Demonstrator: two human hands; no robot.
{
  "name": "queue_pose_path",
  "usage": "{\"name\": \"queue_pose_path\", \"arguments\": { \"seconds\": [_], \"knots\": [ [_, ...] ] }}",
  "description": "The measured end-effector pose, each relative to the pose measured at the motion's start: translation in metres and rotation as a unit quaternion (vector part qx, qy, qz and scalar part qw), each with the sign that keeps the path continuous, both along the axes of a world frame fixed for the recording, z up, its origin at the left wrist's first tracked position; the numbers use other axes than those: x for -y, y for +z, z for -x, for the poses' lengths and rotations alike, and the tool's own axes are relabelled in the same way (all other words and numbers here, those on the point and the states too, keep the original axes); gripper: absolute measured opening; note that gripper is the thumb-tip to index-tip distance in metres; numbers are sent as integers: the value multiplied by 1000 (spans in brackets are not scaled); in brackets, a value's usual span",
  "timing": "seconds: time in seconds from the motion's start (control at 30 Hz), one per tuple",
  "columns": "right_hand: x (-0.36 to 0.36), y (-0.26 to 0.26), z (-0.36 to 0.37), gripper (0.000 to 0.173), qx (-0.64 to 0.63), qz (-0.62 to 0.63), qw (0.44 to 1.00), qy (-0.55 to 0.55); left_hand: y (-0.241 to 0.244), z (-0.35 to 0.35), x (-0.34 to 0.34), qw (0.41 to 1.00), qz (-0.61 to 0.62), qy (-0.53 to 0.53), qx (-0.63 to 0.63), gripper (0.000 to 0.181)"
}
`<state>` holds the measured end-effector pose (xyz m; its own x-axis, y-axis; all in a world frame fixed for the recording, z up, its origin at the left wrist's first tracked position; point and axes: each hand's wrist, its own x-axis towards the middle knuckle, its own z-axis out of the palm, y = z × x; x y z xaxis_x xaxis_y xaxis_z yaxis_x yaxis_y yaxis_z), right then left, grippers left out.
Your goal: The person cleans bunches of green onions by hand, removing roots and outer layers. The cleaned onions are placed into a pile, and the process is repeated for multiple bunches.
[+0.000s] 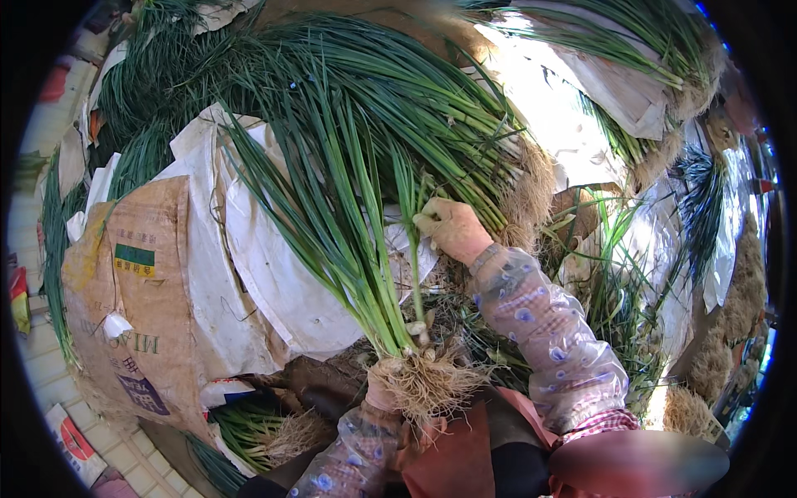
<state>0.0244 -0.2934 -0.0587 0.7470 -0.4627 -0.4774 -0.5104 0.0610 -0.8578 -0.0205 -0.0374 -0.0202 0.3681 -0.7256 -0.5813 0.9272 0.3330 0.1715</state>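
My left hand grips a bunch of green garlic at its root end, low in front of me. Its long flat leaves fan up and to the left, and pale tangled roots spill to the right over my fingers. One stalk stands a little apart on the bunch's right side. At its upper part my right hand is curled, with thumb and fingers pinching a leaf. Both forearms wear clear plastic sleeves with blue spots. Part of my left hand is hidden behind the stems and roots.
A large heap of green garlic lies beyond, roots to the right. White sacking and a brown printed sack cover the left side. More bunches rest at lower left. Loose leaves lie to the right of my right arm.
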Motion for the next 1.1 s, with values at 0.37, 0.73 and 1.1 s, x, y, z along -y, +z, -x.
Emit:
{"name": "queue_pose_path", "arguments": {
  "seconds": [0.37,0.73,1.1],
  "knots": [
    [35,-1,262,18,-325,107,883,321,19,-5,-6,989,103,79,-64,76],
    [5,-22,80,32,-159,393,879,218,38,-17,-2,978,182,94,-23,66],
    [-7,25,68,23,4,91,988,121,10,-24,5,981,-83,-27,172,61]
  ]
}}
